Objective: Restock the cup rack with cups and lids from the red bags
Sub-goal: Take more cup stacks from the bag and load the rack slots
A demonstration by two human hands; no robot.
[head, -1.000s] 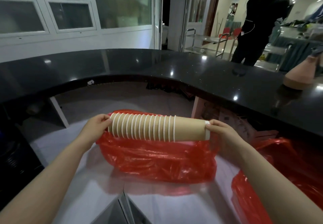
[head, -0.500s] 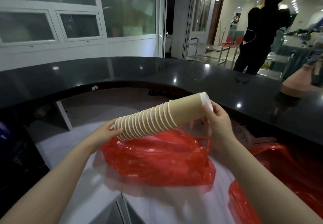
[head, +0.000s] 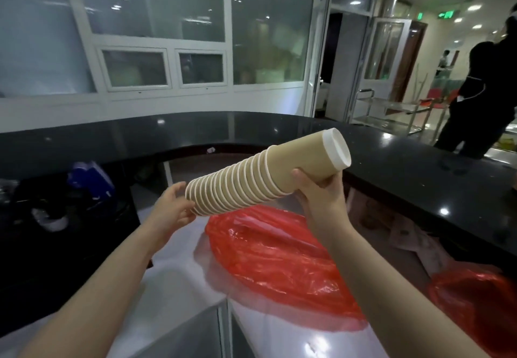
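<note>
A blue bag (head: 91, 180) sits in the dark shelf at far left. The left hand (head: 172, 212), fingers spread and relaxed, touches the low rim end of the cup stack (head: 265, 178). The stack tilts up to the right, in the air above a red bag (head: 279, 257) on the white counter (head: 173, 282). The right hand (head: 319, 194) grips the stack under its raised end. A second red bag (head: 475, 307) lies at far right.
</note>
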